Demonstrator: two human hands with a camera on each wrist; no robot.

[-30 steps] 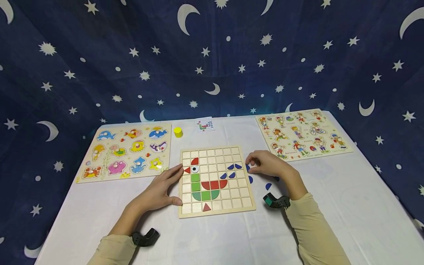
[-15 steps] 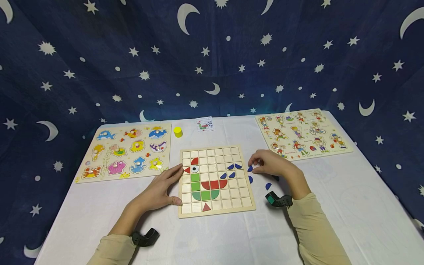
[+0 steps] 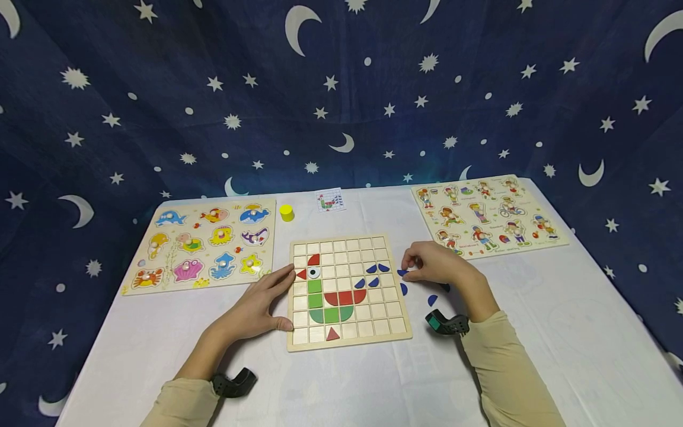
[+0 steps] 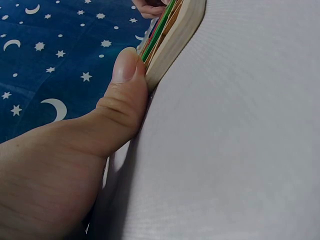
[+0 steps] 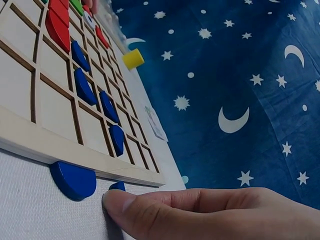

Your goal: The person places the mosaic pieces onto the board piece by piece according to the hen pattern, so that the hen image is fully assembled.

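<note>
A wooden grid board (image 3: 373, 329) lies mid-table with red, green and blue flat tiles set as a bird shape. My left hand (image 3: 259, 305) rests at its left edge, fingers extended; the left wrist view shows the thumb (image 4: 125, 80) against the board's side. Just off the right edge, my right hand (image 3: 439, 263) pinches a blue half-circle tile (image 3: 402, 273) between thumb and fingertips. In the right wrist view the thumb mostly hides that tile (image 5: 118, 186). Another blue half-circle tile (image 5: 75, 180) lies against the board's edge beside it.
One more blue tile (image 3: 432, 300) lies near the right wrist. Behind the board are a yellow cylinder (image 3: 286, 213) and a small picture card (image 3: 331, 200) of the bird. A sea-animal puzzle (image 3: 176, 243) lies left, a sports-figure puzzle (image 3: 525, 237) right.
My right hand has drawn slightly right, away from the board's edge, and the blue tile at its fingertips has shifted and turned. The left hand and the board have stayed put.
</note>
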